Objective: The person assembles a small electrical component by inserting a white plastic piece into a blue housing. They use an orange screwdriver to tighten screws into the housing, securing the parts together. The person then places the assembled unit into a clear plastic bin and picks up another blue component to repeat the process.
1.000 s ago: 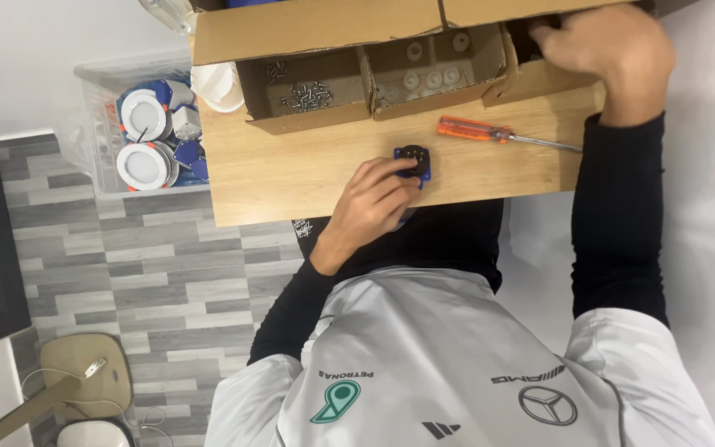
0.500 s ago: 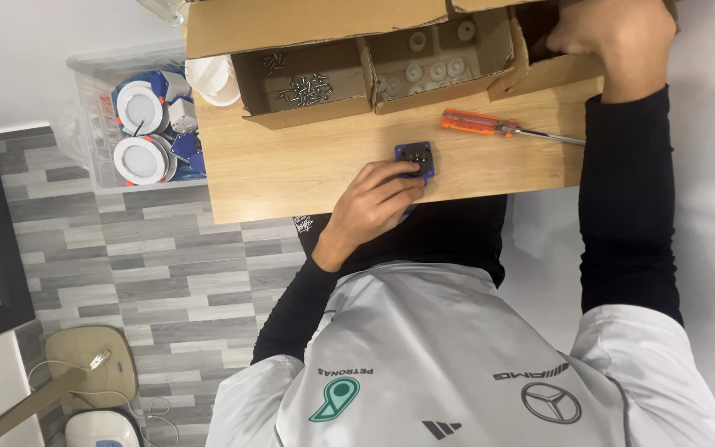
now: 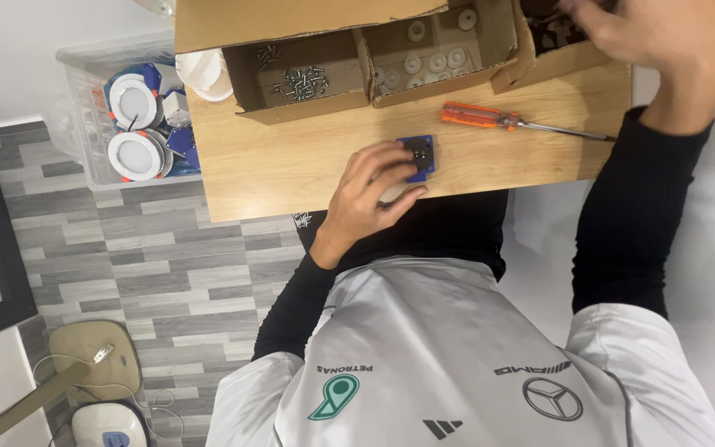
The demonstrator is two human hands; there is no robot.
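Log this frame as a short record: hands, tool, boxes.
left hand: left hand grips small blue square plastic part on light wooden table
right hand: right hand reaches into rightmost brown cardboard box; blurred, grasp unclear
tool: orange-handled screwdriver lies on the table, untouched
boxes: other boxes hold metal screws and white round parts

A light wood grain is shown by the tabletop [image 3: 291, 165]. The small square part [image 3: 419, 157] is coloured blue, with a black centre. An orange handle and a grey metal shaft are seen on the screwdriver [image 3: 482, 116]. The cardboard boxes [image 3: 316, 50] are plain brown (silvery screws in one, white rings in another). The floor [image 3: 126, 257] is patterned in grey planks. Black sleeves [image 3: 631, 215] are worn.
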